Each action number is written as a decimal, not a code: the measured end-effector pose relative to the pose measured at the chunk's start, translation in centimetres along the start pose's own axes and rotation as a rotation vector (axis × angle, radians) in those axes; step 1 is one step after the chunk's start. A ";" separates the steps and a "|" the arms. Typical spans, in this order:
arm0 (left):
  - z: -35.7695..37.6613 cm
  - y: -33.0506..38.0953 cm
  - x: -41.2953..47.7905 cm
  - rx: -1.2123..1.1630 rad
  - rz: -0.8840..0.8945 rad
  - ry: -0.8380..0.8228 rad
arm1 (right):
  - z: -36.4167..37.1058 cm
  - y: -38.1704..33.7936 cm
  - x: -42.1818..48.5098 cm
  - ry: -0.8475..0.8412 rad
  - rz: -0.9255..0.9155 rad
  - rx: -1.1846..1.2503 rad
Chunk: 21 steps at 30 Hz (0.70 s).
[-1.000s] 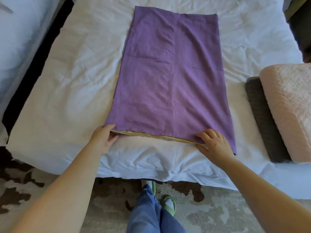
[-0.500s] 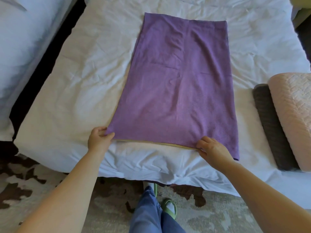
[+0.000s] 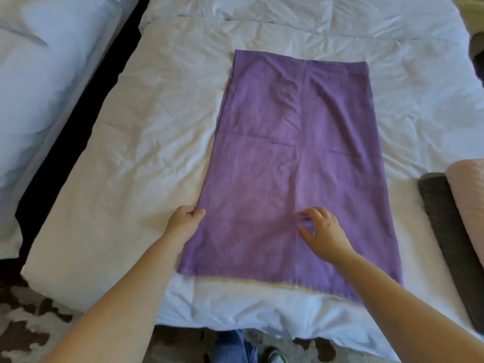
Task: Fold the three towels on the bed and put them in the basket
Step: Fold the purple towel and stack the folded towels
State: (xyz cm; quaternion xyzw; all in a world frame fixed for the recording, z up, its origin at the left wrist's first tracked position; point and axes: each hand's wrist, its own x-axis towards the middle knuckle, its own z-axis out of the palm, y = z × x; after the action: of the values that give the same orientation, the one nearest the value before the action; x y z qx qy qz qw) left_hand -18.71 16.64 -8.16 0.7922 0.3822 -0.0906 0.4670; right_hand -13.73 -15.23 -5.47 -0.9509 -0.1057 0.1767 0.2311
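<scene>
Head view: left hand (image 3: 184, 223) pinched the purple towel (image 3: 293, 158) at its left edge; right hand (image 3: 324, 233), fingers spread, rested on it.

Both forearms are bare, with no sleeves, watch or rings showing on the left hand (image 3: 183, 224) or right hand (image 3: 323, 234). Below, blue trousers (image 3: 233, 347) and a green-strapped sandal (image 3: 275, 356).

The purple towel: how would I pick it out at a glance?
Find the white bed filling the view. The purple towel lies flat along its middle, both hands at its near end. It is the only purple cloth, unlike the pink and dark grey pieces at the right edge.
</scene>
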 end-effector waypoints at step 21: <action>5.3 25.1 28.5 -0.259 0.156 -0.149 | -5.7 -5.8 31.8 0.080 0.081 0.134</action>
State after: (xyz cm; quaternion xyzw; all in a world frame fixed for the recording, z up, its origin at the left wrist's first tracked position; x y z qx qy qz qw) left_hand 19.47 20.39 -8.44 0.7436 0.2924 -0.0625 0.5980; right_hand 16.92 -3.46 -7.11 -0.9431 -0.0460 0.1546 0.2908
